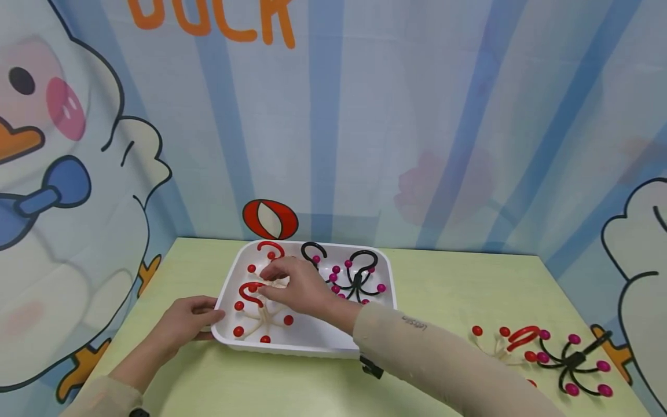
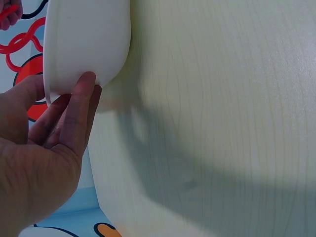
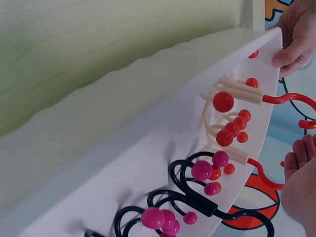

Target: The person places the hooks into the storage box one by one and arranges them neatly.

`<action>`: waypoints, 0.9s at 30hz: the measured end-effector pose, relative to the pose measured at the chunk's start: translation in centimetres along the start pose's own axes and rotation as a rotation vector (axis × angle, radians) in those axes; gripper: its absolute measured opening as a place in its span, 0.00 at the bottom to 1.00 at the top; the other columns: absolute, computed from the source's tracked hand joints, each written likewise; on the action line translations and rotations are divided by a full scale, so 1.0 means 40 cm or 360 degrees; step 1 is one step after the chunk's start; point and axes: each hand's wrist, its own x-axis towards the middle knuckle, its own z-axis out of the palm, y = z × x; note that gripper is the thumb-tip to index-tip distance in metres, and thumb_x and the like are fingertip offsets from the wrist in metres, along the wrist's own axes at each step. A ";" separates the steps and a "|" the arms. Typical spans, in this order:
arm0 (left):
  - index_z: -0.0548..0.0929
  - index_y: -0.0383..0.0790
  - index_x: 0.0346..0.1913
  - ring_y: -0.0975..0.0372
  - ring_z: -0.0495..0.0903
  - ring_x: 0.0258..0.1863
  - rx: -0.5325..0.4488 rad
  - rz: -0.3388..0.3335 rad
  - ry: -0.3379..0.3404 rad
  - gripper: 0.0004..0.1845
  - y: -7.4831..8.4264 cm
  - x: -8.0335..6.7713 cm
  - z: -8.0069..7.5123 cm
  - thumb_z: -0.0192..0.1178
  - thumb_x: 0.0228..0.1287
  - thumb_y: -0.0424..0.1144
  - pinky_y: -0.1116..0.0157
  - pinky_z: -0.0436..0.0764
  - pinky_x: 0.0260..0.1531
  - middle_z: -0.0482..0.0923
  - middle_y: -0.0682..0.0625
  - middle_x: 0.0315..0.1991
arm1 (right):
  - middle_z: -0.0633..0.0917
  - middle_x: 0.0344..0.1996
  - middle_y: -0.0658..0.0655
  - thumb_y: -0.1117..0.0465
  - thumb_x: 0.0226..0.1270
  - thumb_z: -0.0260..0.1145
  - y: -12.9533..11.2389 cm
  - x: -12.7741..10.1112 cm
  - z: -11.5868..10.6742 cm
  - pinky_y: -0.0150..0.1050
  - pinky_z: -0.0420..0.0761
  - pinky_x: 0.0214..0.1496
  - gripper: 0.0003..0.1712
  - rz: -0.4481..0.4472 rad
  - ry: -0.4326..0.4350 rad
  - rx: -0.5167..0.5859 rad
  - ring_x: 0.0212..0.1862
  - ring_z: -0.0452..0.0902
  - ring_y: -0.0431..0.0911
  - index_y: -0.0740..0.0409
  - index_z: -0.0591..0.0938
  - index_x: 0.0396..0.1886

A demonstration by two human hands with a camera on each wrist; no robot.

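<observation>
My left hand (image 1: 190, 318) grips the left rim of the white tray (image 1: 302, 349), thumb at the rim and fingers against the outer wall. My right hand (image 1: 302, 289) reaches over the tray's left part, fingers loosely bent, thumb tip close by the red hook handle of the front cream head massager (image 1: 263, 315). Behind it lies another cream head massager (image 3: 232, 153), partly hidden by my right hand in the head view. To the right in the tray sit a black head massager (image 1: 356, 281) with pink ball tips and a second black one (image 1: 315, 250), largely covered by the hand.
On the table's right side (image 1: 443, 284), a cream head massager with a red hook (image 1: 523, 336) lies beside a black one (image 1: 575, 360); my right sleeve partly covers the cream one. A cartoon-printed cloth (image 1: 365, 116) stands behind the table.
</observation>
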 end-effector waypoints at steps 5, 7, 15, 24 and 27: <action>0.73 0.20 0.69 0.52 0.88 0.46 0.0014 -0.0007 0.0009 0.28 0.000 0.004 0.002 0.66 0.76 0.35 0.56 0.93 0.43 0.81 0.27 0.59 | 0.90 0.49 0.50 0.57 0.71 0.77 -0.002 -0.016 -0.038 0.31 0.86 0.57 0.15 0.0015 -0.0030 -0.0086 0.53 0.86 0.43 0.54 0.89 0.53; 0.74 0.20 0.69 0.52 0.88 0.46 0.0020 -0.0007 0.0011 0.28 -0.001 0.005 0.003 0.66 0.76 0.35 0.56 0.93 0.43 0.81 0.27 0.59 | 0.90 0.49 0.49 0.57 0.71 0.77 -0.006 -0.023 -0.057 0.30 0.86 0.56 0.16 0.0013 -0.0049 -0.0121 0.52 0.84 0.40 0.54 0.90 0.55; 0.72 0.20 0.70 0.50 0.88 0.48 0.0053 -0.0025 -0.0001 0.30 -0.005 0.009 -0.004 0.67 0.76 0.37 0.55 0.93 0.44 0.79 0.26 0.62 | 0.89 0.50 0.46 0.55 0.71 0.77 -0.016 -0.066 -0.148 0.34 0.88 0.55 0.17 0.0077 -0.0093 -0.0264 0.54 0.83 0.41 0.51 0.89 0.57; 0.71 0.20 0.71 0.51 0.87 0.48 0.0044 -0.0033 -0.0019 0.30 -0.003 0.011 -0.005 0.67 0.76 0.37 0.55 0.93 0.44 0.79 0.26 0.62 | 0.90 0.54 0.50 0.55 0.69 0.78 -0.006 -0.136 -0.270 0.44 0.88 0.60 0.21 -0.0001 -0.0059 -0.0433 0.57 0.85 0.46 0.52 0.88 0.60; 0.71 0.20 0.71 0.51 0.87 0.48 0.0045 -0.0038 -0.0020 0.30 -0.003 0.011 -0.004 0.67 0.76 0.38 0.55 0.93 0.44 0.78 0.25 0.62 | 0.89 0.55 0.50 0.56 0.69 0.78 0.002 -0.158 -0.310 0.45 0.88 0.61 0.22 -0.0001 -0.0058 -0.0438 0.58 0.85 0.47 0.53 0.88 0.60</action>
